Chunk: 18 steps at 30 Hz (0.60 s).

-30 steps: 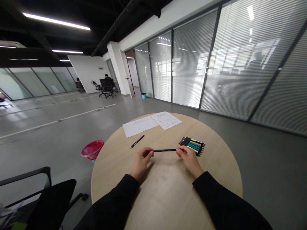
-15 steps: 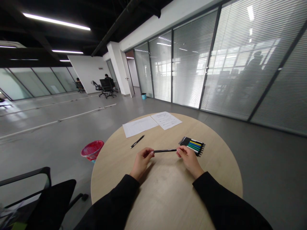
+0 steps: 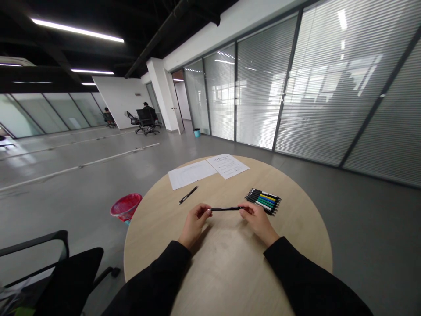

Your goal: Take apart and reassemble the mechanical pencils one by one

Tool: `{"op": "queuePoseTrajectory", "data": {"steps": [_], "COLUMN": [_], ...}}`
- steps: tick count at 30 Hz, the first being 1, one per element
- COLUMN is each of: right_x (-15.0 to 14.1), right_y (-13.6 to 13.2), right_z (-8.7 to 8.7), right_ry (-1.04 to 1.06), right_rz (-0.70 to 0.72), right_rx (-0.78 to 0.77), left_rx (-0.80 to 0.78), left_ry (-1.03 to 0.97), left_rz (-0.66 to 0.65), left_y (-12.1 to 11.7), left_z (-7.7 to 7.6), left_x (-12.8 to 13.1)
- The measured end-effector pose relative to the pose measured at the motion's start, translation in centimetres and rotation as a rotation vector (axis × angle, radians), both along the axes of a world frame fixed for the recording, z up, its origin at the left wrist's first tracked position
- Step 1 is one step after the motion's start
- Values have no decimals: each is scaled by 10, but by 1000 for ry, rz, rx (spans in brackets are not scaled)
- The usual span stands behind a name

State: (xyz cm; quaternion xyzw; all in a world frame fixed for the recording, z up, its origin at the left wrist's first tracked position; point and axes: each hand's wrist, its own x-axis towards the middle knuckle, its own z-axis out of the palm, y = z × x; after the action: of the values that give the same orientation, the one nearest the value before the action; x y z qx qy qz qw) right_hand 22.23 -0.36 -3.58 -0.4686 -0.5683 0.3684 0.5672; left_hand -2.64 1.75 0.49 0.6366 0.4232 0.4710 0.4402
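Observation:
A slim black pen [image 3: 225, 209] lies level between my two hands, over the near half of the round wooden table [image 3: 217, 281]. Fingers and thumb of my left hand [image 3: 196, 221] pinch its left end. At the other end, my right hand [image 3: 258, 219] is closed on the pen, its fingertips covering the tip. Just beyond my right hand sits a row of several pens [image 3: 265, 199] side by side, with black, white, yellow, blue and green barrels. One more black pen [image 3: 188, 195] rests by itself on the table, beyond my left hand.
Two printed paper sheets, a left one [image 3: 191, 174] and a right one [image 3: 228, 166], lie at the table's far edge. A red basket [image 3: 126, 205] stands on the floor to the left. Nearer is a black chair [image 3: 70, 276]. A person [image 3: 148, 109] sits far off.
My right hand has shifted slightly left along the pen, so a little less of the barrel shows between my hands. My left hand keeps its grip in nearly the same place.

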Motion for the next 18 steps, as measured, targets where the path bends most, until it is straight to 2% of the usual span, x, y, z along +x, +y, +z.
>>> {"op": "queuePoseTrajectory", "data": {"steps": [4,9,11,14,18], "right_x": [-1,-3,-3,-3,-4], "right_y": [0,-3,-4,-4,-4], "right_z": [2,6,6,5,5], "right_ry": [49,182,206,220,223], "right_rz": [5,46,49,51,64], "right_rx": [-16,-43,-63,-90,-107], "left_rx": [48,221,265,277,242], "left_ry": [93,415,503,561,558], "left_rz": [-39,-30,-63,-135,-159], "left_y": [-2,-9,-13,-15,-13], "left_z": [-1,6,10,13,14], "left_x": [0,-1,-1,-1,-2]}}
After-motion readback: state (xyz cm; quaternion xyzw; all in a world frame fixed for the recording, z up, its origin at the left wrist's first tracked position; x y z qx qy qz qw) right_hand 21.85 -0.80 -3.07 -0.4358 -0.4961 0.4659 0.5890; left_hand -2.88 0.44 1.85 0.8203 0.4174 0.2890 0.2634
